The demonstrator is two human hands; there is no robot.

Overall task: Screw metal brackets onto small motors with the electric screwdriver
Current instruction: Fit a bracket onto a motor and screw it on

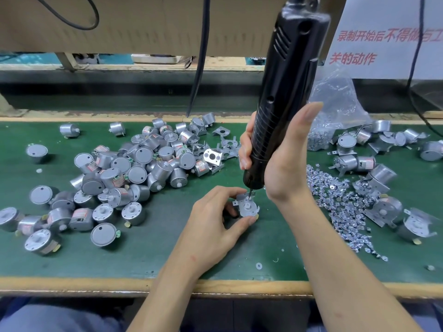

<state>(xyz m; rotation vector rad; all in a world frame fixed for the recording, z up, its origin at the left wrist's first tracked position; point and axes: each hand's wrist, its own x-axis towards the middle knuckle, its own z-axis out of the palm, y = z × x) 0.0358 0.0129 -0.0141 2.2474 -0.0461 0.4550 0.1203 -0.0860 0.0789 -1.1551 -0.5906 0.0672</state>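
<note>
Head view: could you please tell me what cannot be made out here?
All head view.
Screw under the screwdriver bit: too small to tell if seated.
Body of the motor: hidden by its bracket and the left hand.
Screwdriver's top: cut by the upper edge.
Sign text: cut by the right edge.

— Your electric screwdriver (282, 97) runs off the top edge. Is there a screw under its bit?
— Too small to tell. Your left hand (213, 226) hides whatever sits beneath the bracket (247, 204), and the sign (383, 44) is cut off on the right.
</note>
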